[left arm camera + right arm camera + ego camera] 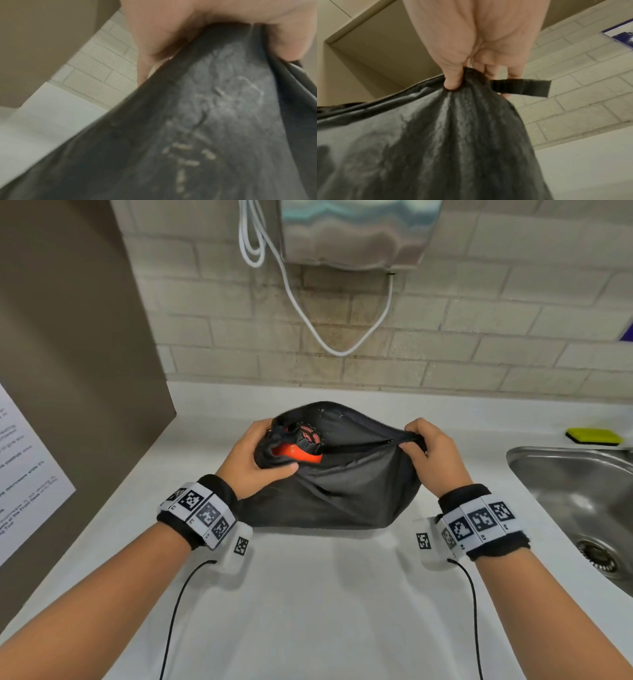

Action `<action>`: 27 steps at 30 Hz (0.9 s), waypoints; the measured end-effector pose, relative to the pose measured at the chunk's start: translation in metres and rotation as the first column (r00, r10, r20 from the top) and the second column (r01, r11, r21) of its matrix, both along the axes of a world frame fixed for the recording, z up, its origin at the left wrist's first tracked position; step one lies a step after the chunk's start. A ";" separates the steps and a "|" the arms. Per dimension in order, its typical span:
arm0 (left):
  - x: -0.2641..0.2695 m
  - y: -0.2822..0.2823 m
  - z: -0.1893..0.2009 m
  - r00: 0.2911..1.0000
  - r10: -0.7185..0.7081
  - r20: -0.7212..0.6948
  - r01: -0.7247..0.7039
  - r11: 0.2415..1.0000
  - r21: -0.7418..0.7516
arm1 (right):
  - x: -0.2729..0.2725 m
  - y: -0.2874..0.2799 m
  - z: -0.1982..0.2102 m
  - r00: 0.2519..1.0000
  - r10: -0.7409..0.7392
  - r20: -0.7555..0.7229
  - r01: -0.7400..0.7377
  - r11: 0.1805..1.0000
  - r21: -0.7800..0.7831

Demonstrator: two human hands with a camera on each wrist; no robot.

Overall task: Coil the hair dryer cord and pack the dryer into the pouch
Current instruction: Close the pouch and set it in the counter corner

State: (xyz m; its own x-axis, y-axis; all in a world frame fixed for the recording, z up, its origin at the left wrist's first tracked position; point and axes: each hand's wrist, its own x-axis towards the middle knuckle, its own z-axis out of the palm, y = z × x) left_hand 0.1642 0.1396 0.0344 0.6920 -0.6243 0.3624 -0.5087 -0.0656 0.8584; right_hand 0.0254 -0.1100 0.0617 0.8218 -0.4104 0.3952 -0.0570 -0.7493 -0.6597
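Observation:
A black fabric pouch (346, 487) stands on the white counter (308, 594), its zipper partly open. An orange and black hair dryer (301, 446) pokes out of the open left end, its grille showing; the cord is hidden. My left hand (260, 457) grips the pouch's left end around the dryer, thumb across the front. My right hand (428, 453) pinches the gathered right corner of the pouch. In the left wrist view the pouch (205, 135) fills the frame under my fingers (154, 40). The right wrist view shows my thumb (453, 79) pinching the pouch (436, 135) beside a black tab (520, 86).
A steel sink (582, 501) lies at the right, with a yellow sponge (592, 436) behind it. A metal wall unit (352, 231) with a white cable (308, 302) hangs over the brick wall. A brown panel (68, 354) with a paper notice (24, 481) stands at the left.

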 end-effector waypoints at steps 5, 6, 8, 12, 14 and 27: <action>0.003 0.001 0.017 0.999 -0.036 0.034 0.039 0.996 -0.076 | -0.002 -0.004 0.007 1.000 -0.017 -0.008 0.016 0.996 -0.083; 0.004 0.002 0.021 0.999 -0.049 0.015 0.050 0.993 -0.107 | -0.003 -0.007 0.010 0.999 -0.038 -0.025 0.034 0.992 -0.121; 0.007 0.004 0.027 0.997 -0.081 -0.004 0.080 0.986 -0.145 | -0.004 -0.011 0.014 0.995 -0.090 -0.043 0.079 0.975 -0.208; 0.008 0.002 0.030 0.989 -0.143 0.021 0.145 0.984 -0.107 | -0.005 -0.005 0.018 0.981 -0.193 -0.009 0.173 0.901 -0.399; 0.006 -0.001 0.029 0.991 -0.132 0.033 0.135 0.985 -0.105 | -0.002 0.007 0.019 0.990 -0.123 -0.070 0.079 0.892 -0.446; 0.003 0.014 0.043 0.980 -0.061 0.191 0.026 0.983 0.180 | 0.021 0.034 0.023 0.990 0.104 -0.096 -0.133 0.918 -0.374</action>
State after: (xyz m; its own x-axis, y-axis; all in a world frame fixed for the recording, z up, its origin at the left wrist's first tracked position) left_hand 0.1675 0.1535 0.0778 0.5895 -0.7185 0.3692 -0.6707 -0.1806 0.7194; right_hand 0.0459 -0.0755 0.0847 0.8873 -0.1398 0.4395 0.0108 -0.9464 -0.3228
